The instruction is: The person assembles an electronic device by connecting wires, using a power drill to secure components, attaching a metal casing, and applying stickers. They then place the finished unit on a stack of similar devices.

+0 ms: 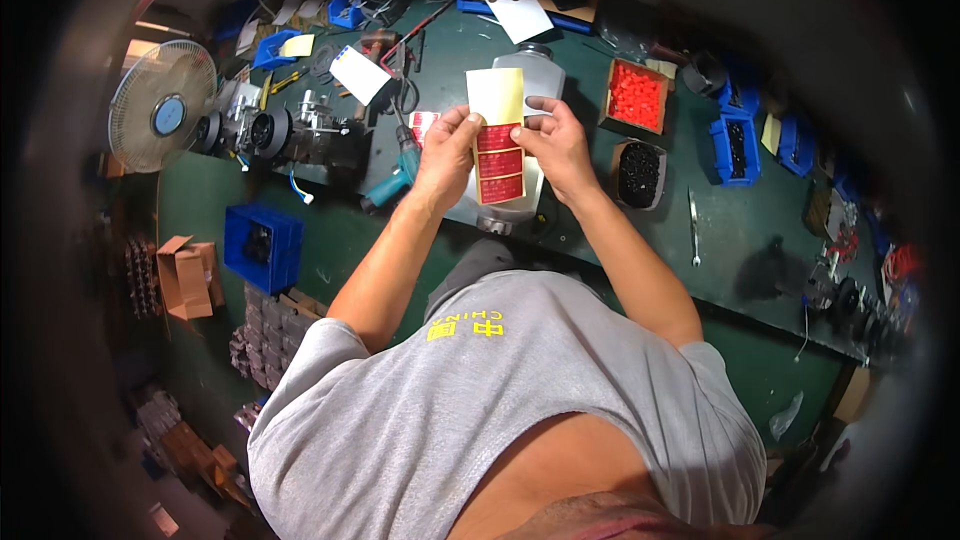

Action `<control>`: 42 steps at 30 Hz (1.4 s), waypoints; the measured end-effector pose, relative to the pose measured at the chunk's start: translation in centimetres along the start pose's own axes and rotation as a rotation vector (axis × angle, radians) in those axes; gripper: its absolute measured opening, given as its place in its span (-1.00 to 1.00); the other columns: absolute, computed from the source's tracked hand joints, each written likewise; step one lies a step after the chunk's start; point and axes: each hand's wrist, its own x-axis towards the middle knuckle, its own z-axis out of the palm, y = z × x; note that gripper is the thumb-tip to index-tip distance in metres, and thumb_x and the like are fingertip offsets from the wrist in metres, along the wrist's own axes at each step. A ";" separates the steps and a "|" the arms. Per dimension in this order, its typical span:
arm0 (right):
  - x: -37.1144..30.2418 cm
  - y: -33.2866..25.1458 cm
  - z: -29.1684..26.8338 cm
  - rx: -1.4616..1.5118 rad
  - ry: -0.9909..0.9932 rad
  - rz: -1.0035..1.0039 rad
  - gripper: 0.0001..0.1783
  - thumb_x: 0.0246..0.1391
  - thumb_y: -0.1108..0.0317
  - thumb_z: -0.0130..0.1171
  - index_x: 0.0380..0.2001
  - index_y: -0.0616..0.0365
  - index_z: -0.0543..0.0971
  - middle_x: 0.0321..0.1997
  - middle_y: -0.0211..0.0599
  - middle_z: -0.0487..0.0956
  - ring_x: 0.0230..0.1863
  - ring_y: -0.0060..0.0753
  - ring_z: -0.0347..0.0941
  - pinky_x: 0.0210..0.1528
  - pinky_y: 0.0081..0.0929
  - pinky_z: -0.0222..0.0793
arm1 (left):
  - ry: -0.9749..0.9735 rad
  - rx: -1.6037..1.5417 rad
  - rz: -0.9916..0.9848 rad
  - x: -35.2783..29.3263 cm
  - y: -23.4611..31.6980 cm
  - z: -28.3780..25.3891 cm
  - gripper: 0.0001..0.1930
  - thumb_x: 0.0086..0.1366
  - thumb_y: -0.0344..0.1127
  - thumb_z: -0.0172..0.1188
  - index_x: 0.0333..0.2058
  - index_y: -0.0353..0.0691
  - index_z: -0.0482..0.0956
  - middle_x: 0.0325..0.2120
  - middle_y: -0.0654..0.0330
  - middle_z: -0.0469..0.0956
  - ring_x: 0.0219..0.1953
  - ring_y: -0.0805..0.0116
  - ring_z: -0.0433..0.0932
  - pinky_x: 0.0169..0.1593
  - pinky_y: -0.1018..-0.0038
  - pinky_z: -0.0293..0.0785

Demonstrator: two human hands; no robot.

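Head view: the green workbench [735,230] spreads beneath your hands and out to both sides of your grip. Far to the left of your grip stands a white desk fan [168,115] with a round blue hub. Directly beneath your grip, a silver-grey housing [545,72] sits on the bench, its far end showing past your fingers. Lower left of your grip, well apart from it, is a blue crate [284,258] with dark contents. Up and to the right of your grip, a cardboard box [628,127] is filled with small red pieces [637,95]; nearer your right wrist, a smaller container [660,178] holds black ones [638,175]. Just beside your left wrist lies a teal power drill [403,168].

Your left hand [446,155] pinches the left edge of the label strip [499,136], thumb on top and fingers curled in. Your right hand [562,152] has its thumb against the opposite edge, index finger raised apart; you cannot tell from this angle whether another finger closes behind. The strip is thus between your two hands, above the housing, pale backing at its far end and red labels at the end nearer you. Farther right of your grip lies a slim wrench [694,230].
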 end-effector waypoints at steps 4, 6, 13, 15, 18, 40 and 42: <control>0.6 0.7 0.5 0.112 0.187 -0.109 -0.44 0.10 0.59 0.29 0.15 0.35 0.33 -0.15 -0.13 0.60 -0.11 -0.41 0.58 -0.08 -0.45 0.56 | -0.068 0.099 -0.012 -1.0 -0.5 0.9 -0.69 0.37 -0.41 0.24 0.04 -0.38 0.49 -0.16 0.15 0.66 -0.17 0.45 0.64 -0.05 0.50 0.57; 0.8 0.9 0.9 -0.062 0.296 -0.217 -0.40 0.07 0.57 0.31 0.17 0.32 0.33 -0.12 -0.13 0.59 -0.05 -0.35 0.56 -0.05 -0.40 0.56 | -0.068 0.148 -0.008 -1.0 -0.7 0.2 -0.74 0.35 -0.44 0.26 -0.02 -0.38 0.53 -0.22 0.17 0.67 -0.21 0.47 0.63 -0.08 0.51 0.57; -0.7 -1.7 4.4 -0.813 0.227 -0.539 -0.66 0.01 0.38 0.42 -0.13 0.28 0.69 0.00 -0.13 0.61 0.02 -0.19 0.54 0.11 -0.36 0.45 | -0.175 0.398 0.100 0.4 0.8 -0.6 -0.81 0.38 -0.41 0.23 -0.10 -0.40 0.56 -0.30 0.20 0.66 -0.26 0.54 0.60 -0.15 0.54 0.55; -0.5 -1.3 4.5 -0.685 0.170 -0.452 -0.66 0.04 0.39 0.39 -0.10 0.30 0.67 -0.06 -0.11 0.65 -0.04 -0.22 0.59 0.05 -0.37 0.49 | -0.252 0.572 0.165 0.8 1.7 -1.3 -0.82 0.42 -0.39 0.22 -0.10 -0.38 0.57 -0.27 0.22 0.65 -0.24 0.56 0.58 -0.12 0.55 0.53; -0.4 -1.4 4.8 -0.648 0.127 -0.367 -0.69 0.12 0.38 0.34 -0.12 0.36 0.66 -0.15 -0.05 0.69 -0.15 -0.22 0.66 -0.05 -0.39 0.54 | -0.329 0.565 0.141 1.3 2.6 -1.9 -0.82 0.42 -0.38 0.23 -0.11 -0.37 0.58 -0.31 0.26 0.63 -0.26 0.59 0.55 -0.16 0.58 0.51; 1.8 0.6 2.4 0.174 0.763 -0.162 -0.83 0.27 0.32 0.23 -0.27 0.21 0.64 -0.37 -0.48 0.61 -0.41 -0.65 0.47 -0.38 -0.65 0.34 | -0.069 0.426 0.048 7.6 -2.5 -14.6 -0.75 0.39 -0.40 0.21 -0.01 -0.36 0.51 -0.18 0.14 0.63 -0.18 0.39 0.59 -0.01 0.45 0.53; 1.9 0.9 1.8 0.106 0.772 -0.181 -0.83 0.27 0.33 0.24 -0.27 0.23 0.65 -0.37 -0.48 0.61 -0.41 -0.67 0.46 -0.38 -0.63 0.34 | 0.110 0.895 0.291 9.8 -4.1 -17.5 -0.56 0.29 -0.34 0.29 0.08 -0.43 0.47 -0.14 -0.05 0.63 -0.13 0.11 0.62 0.02 0.27 0.53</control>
